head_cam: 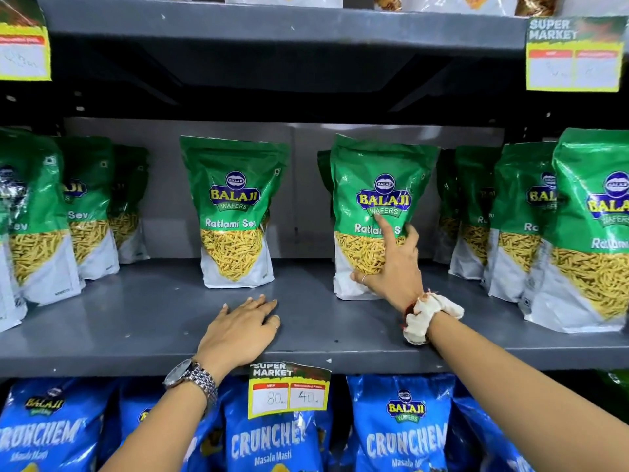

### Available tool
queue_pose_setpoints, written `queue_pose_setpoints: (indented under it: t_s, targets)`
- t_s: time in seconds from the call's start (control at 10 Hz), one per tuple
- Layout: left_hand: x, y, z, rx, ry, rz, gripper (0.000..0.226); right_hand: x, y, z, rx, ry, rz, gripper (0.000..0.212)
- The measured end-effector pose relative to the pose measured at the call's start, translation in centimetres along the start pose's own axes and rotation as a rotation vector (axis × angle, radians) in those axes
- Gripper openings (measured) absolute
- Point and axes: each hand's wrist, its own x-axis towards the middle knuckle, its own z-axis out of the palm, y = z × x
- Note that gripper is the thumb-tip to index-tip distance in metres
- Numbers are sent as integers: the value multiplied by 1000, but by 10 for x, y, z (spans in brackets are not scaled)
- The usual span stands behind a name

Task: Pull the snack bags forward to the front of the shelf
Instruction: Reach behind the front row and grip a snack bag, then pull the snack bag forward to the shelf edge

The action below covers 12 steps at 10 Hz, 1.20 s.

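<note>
Snack bags (pixel 377 212) upright, grey supermarket shelf (pixel 136 321).

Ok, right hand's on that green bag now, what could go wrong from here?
The right hand lies open on the front of the green bag, not around it; pulled like this, the upright pouch may tip forward. Another bag stands close behind and could topple. The left hand rests flat on the shelf, in the path of the neighbouring bag.

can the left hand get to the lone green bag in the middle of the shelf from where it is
Probably yes: the left hand lies flat on the bare shelf just in front of that green bag, with nothing between them.
</note>
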Motion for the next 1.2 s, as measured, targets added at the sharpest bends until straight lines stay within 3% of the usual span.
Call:
queue_pose_setpoints:
  t_s: [0.4,1.1,1.2]
  targets:
    - [-2,4,-2,36,-34,-13,52,-59,-2,-60,64,39,-76,111]
    - [-3,2,-1,27,-20,-16,51,-78,-9,-73,19,74,-102,108]
    - [-11,8,-2,-31,82,-36,48,-81,-12,-72,18,86,-77,108]
